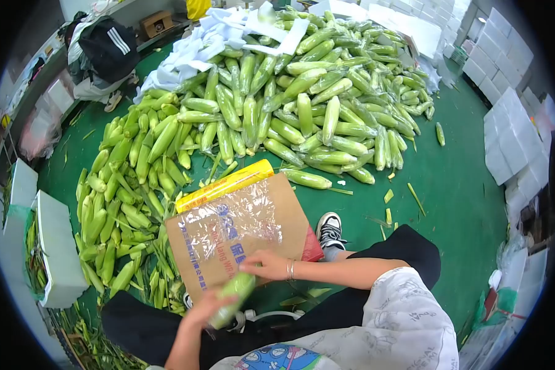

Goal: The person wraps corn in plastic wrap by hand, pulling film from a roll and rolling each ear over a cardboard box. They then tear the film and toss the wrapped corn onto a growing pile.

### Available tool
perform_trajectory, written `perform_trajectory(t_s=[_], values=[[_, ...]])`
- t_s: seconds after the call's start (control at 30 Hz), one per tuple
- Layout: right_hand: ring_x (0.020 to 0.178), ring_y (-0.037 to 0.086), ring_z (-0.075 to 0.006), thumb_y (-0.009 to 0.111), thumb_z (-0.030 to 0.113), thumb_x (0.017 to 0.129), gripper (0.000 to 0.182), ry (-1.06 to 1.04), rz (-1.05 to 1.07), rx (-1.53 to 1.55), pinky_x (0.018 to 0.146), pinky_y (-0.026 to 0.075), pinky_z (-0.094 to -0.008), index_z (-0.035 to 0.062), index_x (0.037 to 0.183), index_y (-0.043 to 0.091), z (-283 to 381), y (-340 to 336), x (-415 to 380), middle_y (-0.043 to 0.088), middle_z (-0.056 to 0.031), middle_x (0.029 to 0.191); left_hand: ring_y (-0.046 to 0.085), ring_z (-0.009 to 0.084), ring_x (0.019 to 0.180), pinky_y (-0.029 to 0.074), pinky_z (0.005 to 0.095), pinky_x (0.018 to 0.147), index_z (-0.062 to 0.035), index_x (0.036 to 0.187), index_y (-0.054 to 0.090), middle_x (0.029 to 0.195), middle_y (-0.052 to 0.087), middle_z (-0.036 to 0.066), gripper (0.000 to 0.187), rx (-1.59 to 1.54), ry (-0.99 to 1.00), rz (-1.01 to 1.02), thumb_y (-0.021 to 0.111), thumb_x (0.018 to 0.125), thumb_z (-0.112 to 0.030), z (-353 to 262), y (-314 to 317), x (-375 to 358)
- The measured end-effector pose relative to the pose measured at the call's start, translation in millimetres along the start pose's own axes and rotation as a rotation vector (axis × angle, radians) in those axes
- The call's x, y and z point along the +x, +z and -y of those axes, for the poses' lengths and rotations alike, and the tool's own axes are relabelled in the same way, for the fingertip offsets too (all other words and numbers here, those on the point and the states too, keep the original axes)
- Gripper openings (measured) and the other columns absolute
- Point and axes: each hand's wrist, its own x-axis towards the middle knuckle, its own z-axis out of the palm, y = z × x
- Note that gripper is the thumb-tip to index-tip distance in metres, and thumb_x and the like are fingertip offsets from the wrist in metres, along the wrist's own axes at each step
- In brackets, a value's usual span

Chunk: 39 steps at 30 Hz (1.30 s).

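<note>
A pale green ear of corn [233, 296], blurred by motion, is tilted above my lap. My left hand [205, 306] is closed around its lower part. At its upper end, my right hand [266, 265] has its fingers bent and closed against it; the exact grip is partly hidden. Just beyond my hands lies a cardboard box [194, 250] with printed writing, its top covered by shiny clear plastic wrap [246, 213]. A long yellow carton [225, 185] runs along the box's far edge.
Unwrapped corn [114, 209] is heaped at left, beside a large pile of film-wrapped corn [327, 117]. White cloth-like sheets [203, 43] cover its back. A white foam box [61, 246] stands left; white boxes [515, 135] are stacked right. Husk scraps [416, 198] litter the green floor.
</note>
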Motion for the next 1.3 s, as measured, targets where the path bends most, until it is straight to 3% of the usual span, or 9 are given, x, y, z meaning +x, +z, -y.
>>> perform_trajectory(t_s=[0.17,0.33,0.5,0.6,0.77,0.97,1.07,1.13,1.3], values=[[0.069,0.062,-0.0150,0.057,0.037,0.094,0.030,0.521,-0.609,0.968,0.057,0.050,-0.0293,0.0099,0.085,0.068,1.5,-14.8,20.0,0.065,-0.0037,0.082,0.062,0.0115,0.073,0.049,0.0239,0.067,0.0025,0.099,0.067,0.087,0.067,0.006,0.023,0.000,0.691,-0.491,0.071,0.081,-0.010,-92.7,0.1,11.3],[0.046,0.045,-0.0115,0.044,0.052,0.096,0.046,0.707,-0.072,0.886,0.037,0.039,-0.0265,0.0093,0.111,0.052,28.5,-48.4,13.4,0.052,-0.0024,0.067,0.060,0.0146,0.071,0.050,0.0290,0.066,0.0015,0.090,0.062,0.086,0.063,0.007,0.011,-0.726,1.132,-0.846,0.063,0.086,-0.008,-172.2,17.7,85.1],[0.037,0.030,-0.0062,0.043,0.080,0.080,0.063,0.587,-0.572,1.168,0.034,0.020,-0.0225,0.0188,0.091,0.053,-11.2,-156.0,136.5,0.034,0.0076,0.049,0.063,0.0189,0.084,0.050,0.0327,0.075,0.0027,0.127,0.044,0.105,0.062,0.019,0.060,-0.311,0.874,-0.110,0.073,0.083,-0.028,-203.2,4.0,241.0],[0.036,0.033,-0.0110,0.052,0.074,0.080,0.061,0.290,-0.910,0.845,0.036,0.024,-0.0269,0.0165,0.061,0.048,-109.0,-323.1,223.0,0.032,0.0033,0.041,0.063,0.0167,0.078,0.051,0.0316,0.071,0.0001,0.117,0.053,0.082,0.065,0.008,0.050,-0.186,0.907,-0.776,0.075,0.080,-0.026,-186.3,-131.1,254.9],[0.068,0.050,-0.0095,0.058,0.045,0.092,0.056,0.049,-1.084,0.222,0.057,0.039,-0.0234,0.0062,0.130,0.047,-74.2,-376.7,266.7,0.056,-0.0002,0.079,0.059,0.0414,0.100,0.048,0.0484,0.086,0.0077,0.113,0.049,0.107,0.058,0.031,0.046,0.069,0.032,-1.650,0.062,0.083,-0.025,-60.5,-364.8,254.7],[0.075,0.051,-0.0060,0.062,0.010,0.089,0.043,0.293,-0.365,-0.012,0.067,0.045,-0.0224,0.0029,0.130,0.053,-55.0,-172.0,129.7,0.055,0.0030,0.084,0.061,0.0375,0.102,0.050,0.0419,0.085,0.0143,0.128,0.035,0.113,0.059,0.030,0.079,-0.113,-0.038,-1.380,0.062,0.085,-0.046,16.4,-496.4,346.7],[0.070,0.060,-0.0092,0.063,0.009,0.087,0.033,0.485,-0.256,0.091,0.065,0.048,-0.0240,0.0006,0.118,0.058,-25.8,-125.7,58.8,0.064,-0.0028,0.082,0.064,0.0266,0.080,0.053,0.0354,0.064,0.0046,0.124,0.045,0.100,0.063,0.021,0.060,-0.464,0.034,-1.057,0.060,0.089,-0.041,-11.9,-458.2,292.7],[0.069,0.061,-0.0107,0.063,0.008,0.086,0.032,0.529,-0.208,0.038,0.064,0.049,-0.0245,0.0006,0.117,0.058,-14.4,-116.5,33.6,0.064,-0.0042,0.081,0.057,0.0170,0.065,0.046,0.0274,0.049,-0.0042,0.117,0.054,0.090,0.061,0.012,0.039,-1.521,0.693,-0.363,0.057,0.094,-0.036,31.6,-433.3,288.6],[0.075,0.065,-0.0281,0.062,0.011,0.083,0.036,0.482,-0.077,-0.266,0.068,0.052,-0.0356,0.0012,0.117,0.055,-7.0,-107.6,3.4,0.065,-0.0147,0.087,0.057,0.0168,0.072,0.048,0.0273,0.063,-0.0047,0.114,0.053,0.090,0.059,0.009,0.033,-1.321,0.707,-0.272,0.054,0.093,-0.031,17.1,-207.0,178.7]])
